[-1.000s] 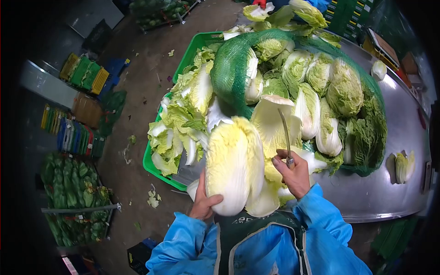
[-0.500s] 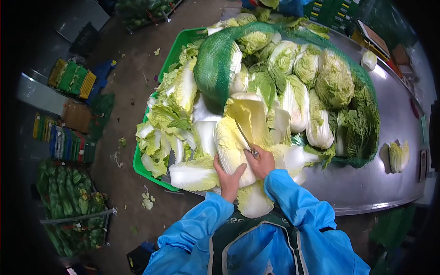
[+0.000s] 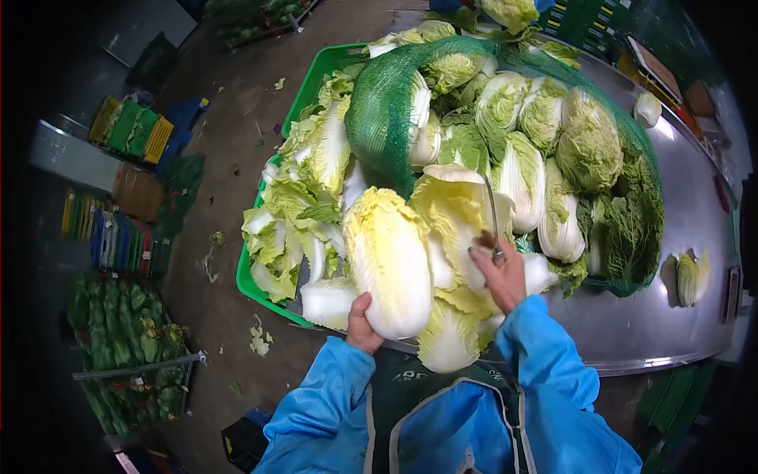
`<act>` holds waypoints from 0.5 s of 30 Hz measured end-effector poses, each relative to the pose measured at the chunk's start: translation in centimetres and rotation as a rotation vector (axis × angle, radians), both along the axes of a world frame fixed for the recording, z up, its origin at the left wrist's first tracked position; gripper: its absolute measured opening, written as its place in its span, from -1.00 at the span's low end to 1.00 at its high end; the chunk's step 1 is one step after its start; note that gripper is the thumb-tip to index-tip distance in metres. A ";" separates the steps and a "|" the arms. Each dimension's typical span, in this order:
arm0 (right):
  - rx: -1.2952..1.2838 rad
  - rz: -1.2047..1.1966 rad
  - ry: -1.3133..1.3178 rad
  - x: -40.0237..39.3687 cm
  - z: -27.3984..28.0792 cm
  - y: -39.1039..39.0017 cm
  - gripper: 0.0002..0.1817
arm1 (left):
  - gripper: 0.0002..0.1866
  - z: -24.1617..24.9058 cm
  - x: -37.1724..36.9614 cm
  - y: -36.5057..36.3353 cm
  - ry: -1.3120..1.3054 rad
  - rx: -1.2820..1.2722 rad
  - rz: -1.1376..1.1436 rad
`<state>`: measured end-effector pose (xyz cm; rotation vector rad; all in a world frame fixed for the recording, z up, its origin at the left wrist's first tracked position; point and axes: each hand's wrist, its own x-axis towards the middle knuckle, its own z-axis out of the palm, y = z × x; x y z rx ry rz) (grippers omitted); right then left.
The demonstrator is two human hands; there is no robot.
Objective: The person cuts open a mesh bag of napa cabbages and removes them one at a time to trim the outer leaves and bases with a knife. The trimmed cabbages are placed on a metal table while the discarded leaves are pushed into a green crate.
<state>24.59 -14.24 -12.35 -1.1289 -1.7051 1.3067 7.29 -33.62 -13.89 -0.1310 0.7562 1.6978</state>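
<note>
My left hand [image 3: 364,325] grips the lower left side of a pale yellow, trimmed cabbage [image 3: 388,265], which stands tilted over the table's front edge. My right hand [image 3: 502,272] is closed on a knife [image 3: 493,209], its blade pointing up and away from me. Loose outer leaves [image 3: 450,336] lie beside and below the knife hand. Behind them, a green mesh bag [image 3: 379,114] lies open around several untrimmed cabbages [image 3: 521,180].
A green crate [image 3: 246,272] heaped with cut leaves is at the left. The metal table [image 3: 632,332] carries a small cabbage [image 3: 692,279] at right. Stacked crates [image 3: 130,130] and bagged vegetables [image 3: 118,324] stand on the left floor. Another person's blue-clad part shows at top.
My left hand has moved left and down with the cabbage, now apart from the yellow leaves. My right hand has moved right with the knife, away from the cabbage.
</note>
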 end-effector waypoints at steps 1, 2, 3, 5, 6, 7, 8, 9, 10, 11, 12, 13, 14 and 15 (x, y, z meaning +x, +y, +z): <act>-0.246 0.002 0.100 -0.7 3.0 -1.0 -0.50 | -0.27 0.3 0.5 0.8 0.010 -0.029 0.013; -0.601 0.120 0.035 -1.2 6.3 -1.2 -0.44 | -0.27 0.5 1.1 1.7 0.009 -0.020 0.005; -0.715 0.190 -0.005 -1.8 6.0 -1.6 -0.41 | -0.25 0.6 1.8 2.7 0.024 -0.002 0.007; -0.826 0.255 -0.045 -1.6 5.5 -1.4 -0.38 | -0.26 2.8 2.2 4.2 0.155 -0.003 -0.016; -0.811 0.240 -0.041 -1.3 5.4 -0.9 -0.36 | -0.26 3.9 2.2 4.7 0.152 -0.002 -0.014; -0.798 0.228 -0.037 -1.1 5.3 -0.6 -0.33 | -0.31 4.8 2.3 5.1 0.240 -0.079 -0.089; -0.807 0.230 -0.040 -1.4 5.0 -1.0 -0.33 | -0.35 5.1 2.2 5.2 0.326 -0.162 -0.166; -0.588 0.196 0.030 -1.7 4.8 -1.6 -0.32 | -0.37 4.8 2.8 5.8 0.401 -0.192 -0.166; -0.358 0.162 0.102 -2.0 4.6 -1.8 -0.31 | -0.37 4.4 3.5 6.1 0.401 -0.195 -0.164; -0.352 0.158 0.109 -2.1 4.1 -1.6 -0.31 | -0.36 4.1 3.8 6.8 0.382 -0.176 -0.079; -0.105 0.120 -0.063 -1.9 3.3 -1.9 -0.31 | -0.35 3.8 4.3 7.3 0.355 -0.162 0.000; 0.142 0.087 -0.241 -1.5 2.4 -2.1 -0.31 | -0.33 3.6 5.1 7.8 0.391 -0.179 0.075; 0.147 0.084 -0.248 -1.4 1.7 -2.1 -0.31 | -0.33 3.2 5.5 8.1 0.385 -0.173 0.073; 0.019 0.084 -0.304 -1.3 0.9 -2.1 -0.33 | -0.29 2.3 5.8 8.1 0.431 -0.202 0.101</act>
